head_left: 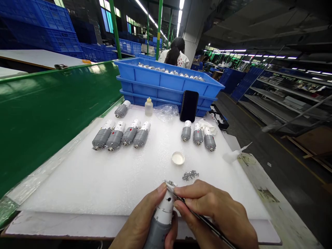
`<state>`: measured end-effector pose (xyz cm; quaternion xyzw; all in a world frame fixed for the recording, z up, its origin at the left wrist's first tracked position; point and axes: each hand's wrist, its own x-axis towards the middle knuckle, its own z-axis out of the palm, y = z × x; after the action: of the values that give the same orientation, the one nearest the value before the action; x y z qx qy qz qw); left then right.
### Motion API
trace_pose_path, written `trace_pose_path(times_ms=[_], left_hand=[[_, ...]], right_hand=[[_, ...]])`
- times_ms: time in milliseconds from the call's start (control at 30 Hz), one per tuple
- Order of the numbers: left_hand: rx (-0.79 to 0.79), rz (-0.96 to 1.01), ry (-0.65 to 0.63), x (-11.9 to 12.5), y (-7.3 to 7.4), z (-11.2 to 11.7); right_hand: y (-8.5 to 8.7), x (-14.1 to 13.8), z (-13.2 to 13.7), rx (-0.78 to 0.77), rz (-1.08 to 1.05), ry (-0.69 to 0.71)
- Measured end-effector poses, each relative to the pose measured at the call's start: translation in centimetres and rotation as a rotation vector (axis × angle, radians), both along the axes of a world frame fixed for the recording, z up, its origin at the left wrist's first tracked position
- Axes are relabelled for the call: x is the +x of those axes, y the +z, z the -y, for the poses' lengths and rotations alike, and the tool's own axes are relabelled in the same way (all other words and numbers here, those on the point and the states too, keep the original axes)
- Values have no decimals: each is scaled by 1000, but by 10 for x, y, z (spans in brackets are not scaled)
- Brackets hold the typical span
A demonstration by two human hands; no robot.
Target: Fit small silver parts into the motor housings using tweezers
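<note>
My left hand (pixel 145 216) is closed around a grey-and-white cylindrical model (pixel 163 216), which looks like a toy spacecraft. Its white end points up and away from me, tilted. In my right hand (pixel 218 211) is a thin dark metal tool (pixel 201 218), apparently tweezers, gripped like a pen. The tool's tip meets the top rim of the white end, beside my left thumb. Whatever small part may be at the tip is too small to make out. Just beyond my right hand lies a pile of small silvery parts (pixel 190 175), with a small round white dish (pixel 178 158) behind it.
Similar models stand in a left group (pixel 119 135) and a right group (pixel 197 134) on white foam (pixel 103 180). Behind are a small bottle (pixel 148 107), clear plastic (pixel 166 112), a phone (pixel 189 105) and stacked blue bins (pixel 166 81). A white nozzle bottle (pixel 232 156) lies right. A person (pixel 176 53) sits beyond.
</note>
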<state>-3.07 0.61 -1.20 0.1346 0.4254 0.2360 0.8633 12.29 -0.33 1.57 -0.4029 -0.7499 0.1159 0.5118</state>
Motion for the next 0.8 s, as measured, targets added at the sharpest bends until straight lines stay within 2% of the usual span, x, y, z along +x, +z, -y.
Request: trace_pose_path(times_ms=[267,400,567,667,733,800], left_hand=[[10,-65,-18,0,1,-2],[-19,0,-2,-2,-5,-6],[37,224,-45,-3,-7,-15],[105,243,-10,-7,0,-19],[161,168,25,-12,11,-26],[304,-22,43,-15,24,-43]], right_hand=[[-7,-4,1,22,58,-57],[-10,-8,2,62,-66,-75],[-17,-5,7,-40,-318,-197],[-24,10,8,-57,-377,-369],[-28,25,8,-84,-320,-365],[-33,40,10,-172,-289,-356]])
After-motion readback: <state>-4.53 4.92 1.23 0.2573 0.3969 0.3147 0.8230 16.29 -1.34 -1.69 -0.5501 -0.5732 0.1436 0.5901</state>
